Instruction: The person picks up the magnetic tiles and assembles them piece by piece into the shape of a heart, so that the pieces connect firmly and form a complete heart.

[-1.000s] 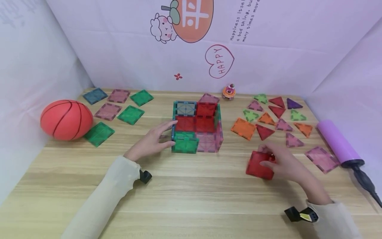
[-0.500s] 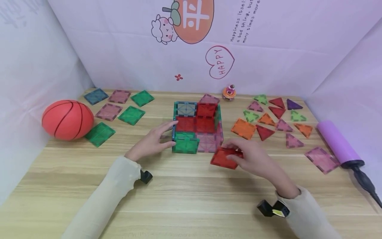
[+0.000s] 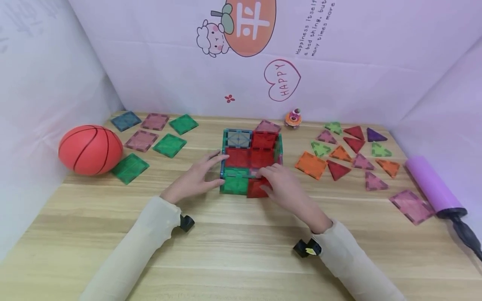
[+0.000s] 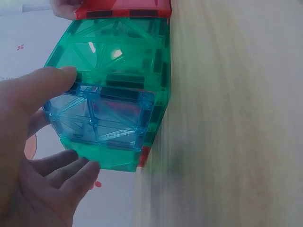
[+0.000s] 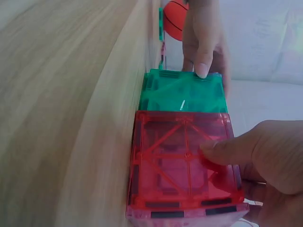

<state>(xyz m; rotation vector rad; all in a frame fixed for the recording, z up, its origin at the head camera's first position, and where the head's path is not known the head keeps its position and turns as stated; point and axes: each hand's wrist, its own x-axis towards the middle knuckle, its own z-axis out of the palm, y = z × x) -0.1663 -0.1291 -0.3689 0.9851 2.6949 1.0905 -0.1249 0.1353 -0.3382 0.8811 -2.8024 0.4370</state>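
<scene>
A box of magnetic tiles (image 3: 250, 156), with red, blue, green and pink squares, stands mid-table. My left hand (image 3: 216, 169) rests against its left front corner with straight fingers. In the left wrist view the thumb touches the green front tile (image 4: 118, 52) and the fingers lie beyond the blue side tile (image 4: 104, 118). My right hand (image 3: 265, 182) pinches a red square tile (image 3: 257, 189) and holds it upright against the box front, beside the green tile (image 3: 233, 184). In the right wrist view the thumb (image 5: 236, 146) presses the red tile's (image 5: 175, 161) face.
A basketball (image 3: 90, 149) sits far left, with loose square tiles (image 3: 169, 145) behind it. At the right lie several triangle tiles (image 3: 350, 154), an orange square (image 3: 311, 164), a pink square (image 3: 411, 206) and a purple pump (image 3: 433, 186). A small toy (image 3: 293, 118) stands by the back wall.
My right hand has carried the red square tile from the table's right front leftward to the box front. The left hand has stayed at the box corner.
</scene>
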